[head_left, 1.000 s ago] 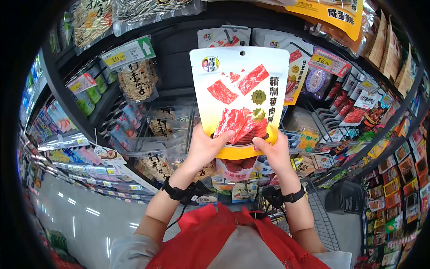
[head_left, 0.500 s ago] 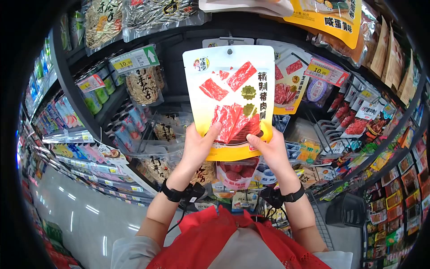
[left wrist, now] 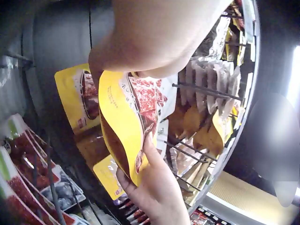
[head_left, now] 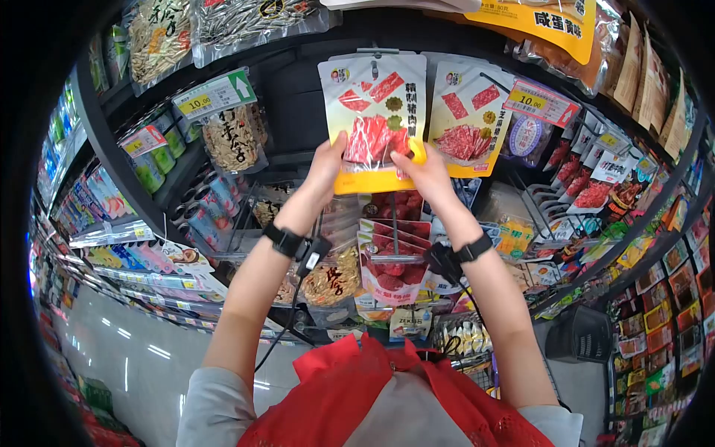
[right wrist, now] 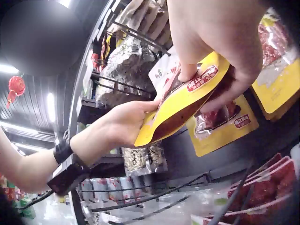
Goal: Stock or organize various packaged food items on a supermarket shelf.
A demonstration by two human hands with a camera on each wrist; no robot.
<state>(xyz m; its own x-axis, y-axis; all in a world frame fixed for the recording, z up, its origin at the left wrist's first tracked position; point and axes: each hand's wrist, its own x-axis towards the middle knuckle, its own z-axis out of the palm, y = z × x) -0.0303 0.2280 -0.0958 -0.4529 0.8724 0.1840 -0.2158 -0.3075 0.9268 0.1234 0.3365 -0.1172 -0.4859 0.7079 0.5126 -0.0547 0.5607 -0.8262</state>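
Both hands grip a white-and-yellow bag of pork jerky [head_left: 372, 119] by its lower sides, thumbs on the printed front. My left hand [head_left: 325, 165] pinches its left edge, and my right hand [head_left: 428, 175] the lower right corner, which bends forward. The bag's top overlaps a metal display hook [head_left: 378, 52] in the head view. Seen from the right wrist, the yellow bottom gusset bulges between the right hand [right wrist: 220, 37] and the left hand [right wrist: 122, 122]. Behind it hangs another yellow-bottomed jerky bag [right wrist: 225, 133].
A similar jerky bag [head_left: 465, 112] hangs just right, beside a red-edged price tag [head_left: 542, 103]. Below are wire dividers with red-fruit packs [head_left: 393, 261] and dried-food bags [head_left: 331, 277]. Packaged fish [head_left: 261, 22] hangs overhead. A dark basket [head_left: 579, 331] stands lower right.
Both hands have carried the jerky bag away from the body, up to the hook on the shelf back. The arms are now stretched further out, and the red-fruit packs below have come into view.
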